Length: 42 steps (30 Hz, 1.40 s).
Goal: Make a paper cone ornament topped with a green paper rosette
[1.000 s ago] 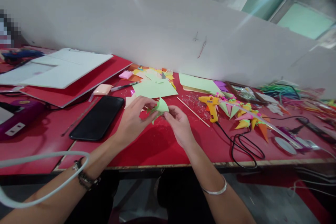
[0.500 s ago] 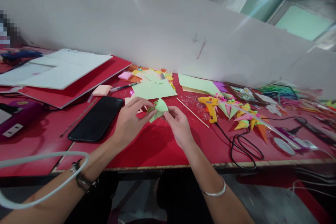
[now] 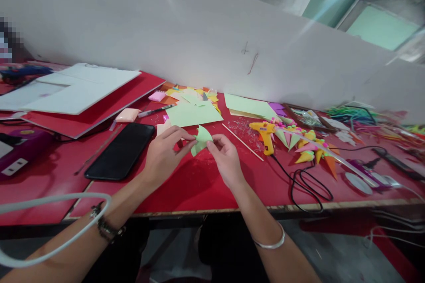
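Between my two hands, above the red tabletop, is a small curled piece of light green paper point(image 3: 202, 138). My left hand point(image 3: 168, 148) pinches its left side between thumb and fingers. The thumb and fingertips of my right hand point(image 3: 226, 154) are closed on its right edge. Behind the piece lies a flat light green sheet point(image 3: 195, 114). A thin white stick point(image 3: 243, 142) rests to the right of my right hand. To the left of my left hand is a black phone point(image 3: 120, 151).
A yellow glue gun point(image 3: 264, 135) with a black cord lies right of centre, beside colourful paper cones point(image 3: 308, 148). White and red boards point(image 3: 89, 90) are stacked at the left. A purple power socket point(image 3: 25, 152) stands at the left edge. Pipe cleaners point(image 3: 352, 116) lie far right.
The left fingers have drawn back a little along the green paper, and more of its lower left part shows. Both hands stay in nearly the same place.
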Motion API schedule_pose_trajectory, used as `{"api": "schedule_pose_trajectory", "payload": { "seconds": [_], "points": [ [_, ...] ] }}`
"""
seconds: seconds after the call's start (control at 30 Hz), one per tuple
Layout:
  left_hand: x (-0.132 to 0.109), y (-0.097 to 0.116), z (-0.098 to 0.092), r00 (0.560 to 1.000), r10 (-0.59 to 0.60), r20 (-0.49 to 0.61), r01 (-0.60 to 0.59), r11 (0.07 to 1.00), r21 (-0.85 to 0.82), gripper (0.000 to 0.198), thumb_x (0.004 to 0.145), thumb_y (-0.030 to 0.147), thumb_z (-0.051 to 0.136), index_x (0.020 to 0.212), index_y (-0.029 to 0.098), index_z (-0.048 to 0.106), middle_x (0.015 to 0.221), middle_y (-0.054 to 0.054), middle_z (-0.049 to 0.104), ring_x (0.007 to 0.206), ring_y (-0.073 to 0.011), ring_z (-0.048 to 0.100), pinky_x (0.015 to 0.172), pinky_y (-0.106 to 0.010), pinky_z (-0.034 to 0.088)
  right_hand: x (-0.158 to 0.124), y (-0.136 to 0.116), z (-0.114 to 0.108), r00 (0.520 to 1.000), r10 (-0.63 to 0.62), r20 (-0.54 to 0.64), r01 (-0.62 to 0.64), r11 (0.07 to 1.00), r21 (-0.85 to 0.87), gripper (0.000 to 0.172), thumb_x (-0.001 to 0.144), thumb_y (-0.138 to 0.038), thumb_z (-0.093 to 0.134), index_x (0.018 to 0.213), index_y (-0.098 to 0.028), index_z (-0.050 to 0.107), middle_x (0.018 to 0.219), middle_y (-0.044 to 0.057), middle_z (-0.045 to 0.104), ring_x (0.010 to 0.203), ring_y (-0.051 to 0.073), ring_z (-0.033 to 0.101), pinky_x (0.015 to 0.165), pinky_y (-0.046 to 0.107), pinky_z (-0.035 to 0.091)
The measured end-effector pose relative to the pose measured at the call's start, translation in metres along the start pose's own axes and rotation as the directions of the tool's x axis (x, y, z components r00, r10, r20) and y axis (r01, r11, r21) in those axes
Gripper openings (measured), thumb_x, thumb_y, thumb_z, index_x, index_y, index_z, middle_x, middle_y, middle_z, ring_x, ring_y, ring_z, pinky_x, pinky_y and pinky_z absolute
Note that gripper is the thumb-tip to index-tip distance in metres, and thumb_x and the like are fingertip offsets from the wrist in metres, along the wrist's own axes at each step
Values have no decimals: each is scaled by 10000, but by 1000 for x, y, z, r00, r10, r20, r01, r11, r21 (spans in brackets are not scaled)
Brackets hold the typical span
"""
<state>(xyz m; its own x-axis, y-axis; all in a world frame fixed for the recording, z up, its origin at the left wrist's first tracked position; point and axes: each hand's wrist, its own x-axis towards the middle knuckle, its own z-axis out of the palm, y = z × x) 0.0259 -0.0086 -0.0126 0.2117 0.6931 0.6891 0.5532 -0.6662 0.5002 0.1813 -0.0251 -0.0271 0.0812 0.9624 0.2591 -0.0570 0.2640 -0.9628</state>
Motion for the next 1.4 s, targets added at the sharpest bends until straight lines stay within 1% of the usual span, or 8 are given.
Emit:
{"api": "schedule_pose_trajectory", "payload": {
  "seconds": [0.2,0.37,0.67,0.87,1.03,1.13,1.27,1.4],
  "points": [
    [0,-2,-2,997,35,68,-37,999,26,90,808,252,530,794,191,594,829,-5,613,707,-111,573,636,-210,455,0,-1,-2,999,34,-17,-34,999,-4,90,739,-267,581,787,-191,573,759,-7,598,741,126,565,716,250,446],
    [2,-2,-1,996,37,87,-39,999,16,102,821,244,508,816,189,595,844,-9,611,721,-109,563,660,-215,453,1,-2,-3,997,71,-42,-71,997,4,100,707,-267,617,768,-191,593,737,-9,613,715,126,573,693,249,455],
    [3,-3,-2,992,64,113,-68,997,35,119,827,236,486,846,184,591,881,-20,614,741,-111,572,684,-218,449,0,-2,-1,997,82,4,-82,997,-12,118,717,-262,594,802,-182,610,781,13,638,749,145,590,728,271,462],
    [4,-4,-3,989,78,128,-82,996,23,113,821,216,487,830,177,593,823,-11,581,634,-86,513,626,-210,428,0,-4,-2,997,68,23,-68,997,-24,103,722,-254,585,794,-181,598,780,14,631,750,147,589,735,275,460],
    [6,-3,-3,989,51,142,-51,999,1,69,797,183,508,799,175,576,736,14,520,581,-76,445,583,-204,396,0,-1,-1,999,13,33,-13,1000,6,111,736,-235,574,839,-195,561,813,7,611,777,139,584,744,272,456],
    [7,-3,-2,991,24,132,-20,999,-27,43,776,166,522,783,169,564,710,20,504,583,-79,444,564,-202,386,0,0,1,999,-12,34,11,1000,13,154,737,-225,570,886,-203,540,857,7,603,810,137,583,757,270,458],
    [8,-1,0,991,-16,136,24,998,-57,44,769,171,512,757,168,555,711,17,513,601,-87,472,568,-209,391,-1,-2,1,1000,1,18,-1,1000,2,201,741,-231,564,937,-206,527,890,18,602,844,142,584,767,268,463],
    [8,1,-3,988,-30,149,40,997,-71,52,768,175,509,729,171,544,696,18,508,605,-94,479,577,-219,397,-1,-4,0,999,23,25,-23,1000,-7,227,760,-234,540,985,-207,527,952,37,608,895,149,580,798,273,461]
  ]
}}
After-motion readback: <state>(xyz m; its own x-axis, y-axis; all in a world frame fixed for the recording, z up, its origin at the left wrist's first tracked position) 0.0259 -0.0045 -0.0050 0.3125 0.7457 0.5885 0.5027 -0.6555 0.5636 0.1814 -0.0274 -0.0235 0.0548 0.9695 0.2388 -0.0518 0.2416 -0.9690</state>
